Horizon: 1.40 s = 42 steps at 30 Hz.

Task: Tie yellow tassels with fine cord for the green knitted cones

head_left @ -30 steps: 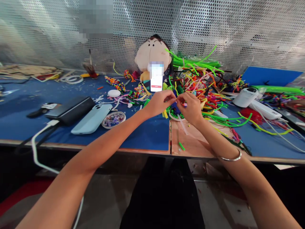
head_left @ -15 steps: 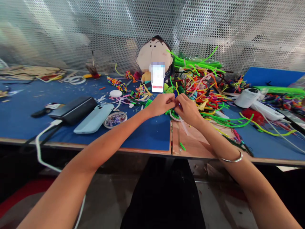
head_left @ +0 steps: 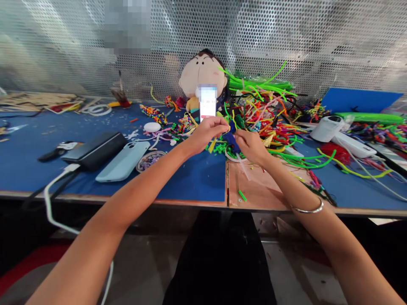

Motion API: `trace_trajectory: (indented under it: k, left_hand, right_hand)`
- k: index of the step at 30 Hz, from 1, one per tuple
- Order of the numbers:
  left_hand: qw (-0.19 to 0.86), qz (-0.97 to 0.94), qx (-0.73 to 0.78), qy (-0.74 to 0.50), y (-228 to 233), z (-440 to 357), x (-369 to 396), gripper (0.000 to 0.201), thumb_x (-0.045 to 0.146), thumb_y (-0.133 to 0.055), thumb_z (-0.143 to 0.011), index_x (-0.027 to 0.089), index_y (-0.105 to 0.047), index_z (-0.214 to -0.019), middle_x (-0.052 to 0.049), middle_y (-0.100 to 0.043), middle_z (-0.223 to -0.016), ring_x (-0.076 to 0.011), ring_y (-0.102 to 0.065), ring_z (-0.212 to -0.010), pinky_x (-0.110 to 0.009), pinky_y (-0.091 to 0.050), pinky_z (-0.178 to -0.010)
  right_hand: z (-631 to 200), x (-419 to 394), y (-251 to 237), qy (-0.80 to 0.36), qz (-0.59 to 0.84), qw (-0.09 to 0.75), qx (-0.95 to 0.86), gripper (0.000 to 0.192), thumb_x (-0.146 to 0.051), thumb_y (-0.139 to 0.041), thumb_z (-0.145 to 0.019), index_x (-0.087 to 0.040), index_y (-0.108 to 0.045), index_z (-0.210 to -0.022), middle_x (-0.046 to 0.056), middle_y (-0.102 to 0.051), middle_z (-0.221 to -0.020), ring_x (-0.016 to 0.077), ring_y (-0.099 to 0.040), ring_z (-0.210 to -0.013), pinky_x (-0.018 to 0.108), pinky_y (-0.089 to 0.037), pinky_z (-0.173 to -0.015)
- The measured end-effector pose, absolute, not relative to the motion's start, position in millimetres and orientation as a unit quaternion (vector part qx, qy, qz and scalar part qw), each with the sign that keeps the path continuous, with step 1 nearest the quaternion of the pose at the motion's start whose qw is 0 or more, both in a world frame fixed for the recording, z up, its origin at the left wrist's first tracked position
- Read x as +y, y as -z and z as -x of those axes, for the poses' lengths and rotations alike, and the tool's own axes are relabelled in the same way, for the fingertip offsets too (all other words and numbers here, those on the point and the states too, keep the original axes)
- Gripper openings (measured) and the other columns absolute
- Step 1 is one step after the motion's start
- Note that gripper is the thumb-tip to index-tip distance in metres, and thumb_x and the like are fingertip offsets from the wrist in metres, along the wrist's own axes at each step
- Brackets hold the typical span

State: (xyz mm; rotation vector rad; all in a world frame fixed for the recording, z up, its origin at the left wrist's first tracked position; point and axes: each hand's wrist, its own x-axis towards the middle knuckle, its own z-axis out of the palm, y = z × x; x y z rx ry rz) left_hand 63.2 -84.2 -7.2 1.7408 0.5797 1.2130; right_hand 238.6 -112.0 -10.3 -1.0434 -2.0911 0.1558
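My left hand (head_left: 208,132) is closed in a pinch over the craft pile, with a bit of yellow cord (head_left: 228,128) at its fingertips. Below that hand hangs a yellow tassel (head_left: 212,145); whether the two join is hidden. My right hand (head_left: 249,144), a short gap to the right, also has its fingers pressed together, and what they hold is too small to make out. Between and behind the hands lies dark blue material (head_left: 231,137). Green pieces (head_left: 219,149) are scattered beneath the left hand.
A lit phone (head_left: 207,103) leans on a plush doll (head_left: 202,72). Tangled coloured cords (head_left: 280,123) spread rightward towards a white device (head_left: 327,128). To the left are a light blue phone (head_left: 124,163), a black power bank (head_left: 95,150) with white cable, and a dish of beads (head_left: 148,162).
My hands have come apart, the left going left and slightly up, the right staying close to where it was. Yellow cord and the tassel now show at my left hand.
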Motion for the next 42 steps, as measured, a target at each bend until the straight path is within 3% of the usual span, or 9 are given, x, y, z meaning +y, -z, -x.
trace_trajectory:
  k: [4, 6, 12, 22, 27, 33, 42]
  left_hand:
    - [0.46, -0.706, 0.221, -0.492, 6, -66, -91, 0.009, 0.022, -0.063, -0.073, 0.014, -0.059, -0.069, 0.004, -0.044, -0.056, -0.0048, -0.036, -0.05, -0.023, -0.024, -0.049]
    - [0.456, -0.709, 0.224, -0.489, 6, -66, -93, 0.008, 0.021, -0.064, -0.073, 0.014, -0.06, -0.07, 0.004, -0.045, -0.056, -0.0047, -0.038, -0.049, -0.022, -0.025, -0.048]
    - [0.445, -0.726, 0.226, -0.472, 5, -67, -94, 0.009, 0.022, -0.061, -0.074, 0.014, -0.057, -0.07, 0.003, -0.048, -0.056, -0.0055, -0.042, -0.048, -0.022, -0.03, -0.048]
    - [0.331, -0.794, 0.269, -0.433, 7, -63, -88, 0.009, 0.023, -0.059, -0.072, 0.014, -0.057, -0.074, 0.006, -0.038, -0.053, -0.0062, -0.034, -0.049, -0.023, -0.024, -0.049]
    - [0.238, -0.825, 0.295, -0.42, 8, -62, -88, 0.007, 0.021, -0.056, -0.072, 0.015, -0.058, -0.072, 0.007, -0.031, -0.051, -0.0066, -0.028, -0.048, -0.023, -0.02, -0.048]
    - [0.102, -0.854, 0.314, -0.402, 8, -68, -93, 0.003, 0.014, -0.051, -0.064, 0.016, -0.052, -0.065, 0.006, -0.036, -0.054, -0.0081, -0.034, -0.052, -0.024, -0.024, -0.052]
    - [0.102, -0.862, 0.3, -0.397, 11, -70, -89, 0.01, 0.011, -0.049, -0.063, 0.017, -0.043, -0.058, 0.005, -0.036, -0.056, -0.0089, -0.034, -0.055, -0.026, -0.021, -0.054]
  right_hand:
    - [-231, -119, 11, -0.16, 0.366, 0.432, -0.809, 0.019, -0.036, -0.052, -0.085, -0.019, -0.051, -0.076, -0.002, -0.054, -0.066, 0.0104, -0.045, -0.057, 0.025, -0.032, -0.056]
    - [-229, -121, 10, -0.21, 0.343, 0.471, -0.785, 0.015, -0.035, -0.056, -0.083, -0.02, -0.053, -0.082, -0.002, -0.057, -0.071, 0.0104, -0.048, -0.061, 0.025, -0.035, -0.058]
    - [-230, -121, 9, -0.194, 0.361, 0.483, -0.773, 0.013, -0.025, -0.054, -0.082, -0.019, -0.052, -0.07, -0.004, -0.048, -0.059, 0.0084, -0.039, -0.053, 0.025, -0.03, -0.054]
    - [-231, -115, 12, -0.148, 0.377, 0.451, -0.795, 0.011, -0.019, -0.046, -0.074, -0.018, -0.047, -0.063, -0.004, -0.042, -0.055, 0.0089, -0.036, -0.053, 0.023, -0.029, -0.053]
    - [-231, -114, 13, -0.117, 0.387, 0.427, -0.809, 0.01, -0.018, -0.046, -0.071, -0.017, -0.048, -0.061, -0.003, -0.043, -0.054, 0.009, -0.036, -0.052, 0.024, -0.027, -0.054]
    - [-230, -114, 15, -0.101, 0.386, 0.404, -0.823, 0.011, -0.018, -0.045, -0.069, -0.019, -0.043, -0.058, -0.004, -0.039, -0.052, 0.0088, -0.033, -0.051, 0.024, -0.024, -0.054]
    - [-231, -111, 15, -0.136, 0.367, 0.378, -0.839, 0.01, -0.017, -0.041, -0.07, -0.018, -0.047, -0.061, -0.004, -0.04, -0.055, 0.0092, -0.034, -0.052, 0.024, -0.025, -0.055]
